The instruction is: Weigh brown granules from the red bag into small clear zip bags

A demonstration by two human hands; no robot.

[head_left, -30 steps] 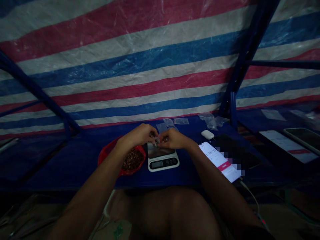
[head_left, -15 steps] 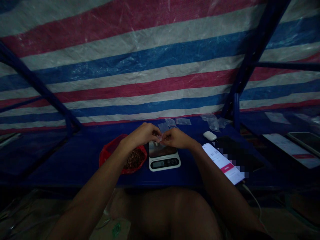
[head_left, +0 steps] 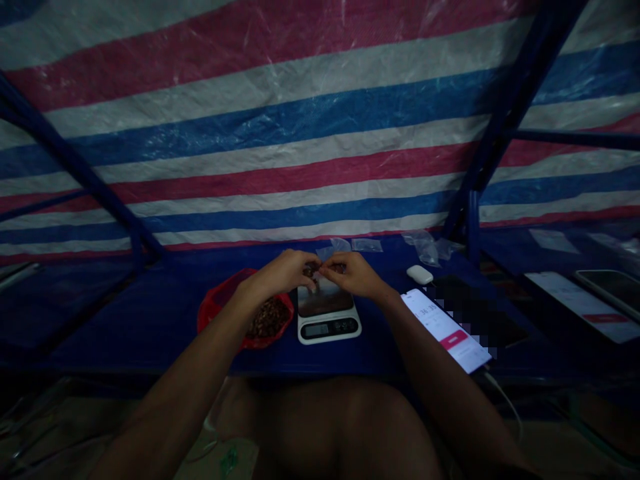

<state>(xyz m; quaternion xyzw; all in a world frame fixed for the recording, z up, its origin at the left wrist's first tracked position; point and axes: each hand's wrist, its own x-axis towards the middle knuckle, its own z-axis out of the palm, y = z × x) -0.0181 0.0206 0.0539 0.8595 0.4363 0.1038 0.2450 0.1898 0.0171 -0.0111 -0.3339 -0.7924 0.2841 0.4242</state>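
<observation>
Above the back of a small digital scale (head_left: 327,308), my left hand (head_left: 291,272) and my right hand (head_left: 354,275) meet with bent, pinching fingers. Between the fingertips is a small clear plastic bag (head_left: 317,274), mostly covered by the fingers; its contents are too dim to make out. The scale has a white body, a metal plate and a lit display whose digits I cannot read. Left of it, partly behind my left forearm, stands an open red plastic bag (head_left: 213,305) holding small brown pieces (head_left: 271,317).
Several flat clear bags (head_left: 367,245) lie along the back of the blue table (head_left: 165,293). A white earbud case (head_left: 419,274) and a lit phone (head_left: 445,330) with a cable are at the right. Blue metal posts (head_left: 473,220) frame a striped tarp (head_left: 300,127).
Both hands have shifted slightly and their fingers have changed position around the small bag. My right fingertips are now closer to the left ones. The scale and red bag stay put.
</observation>
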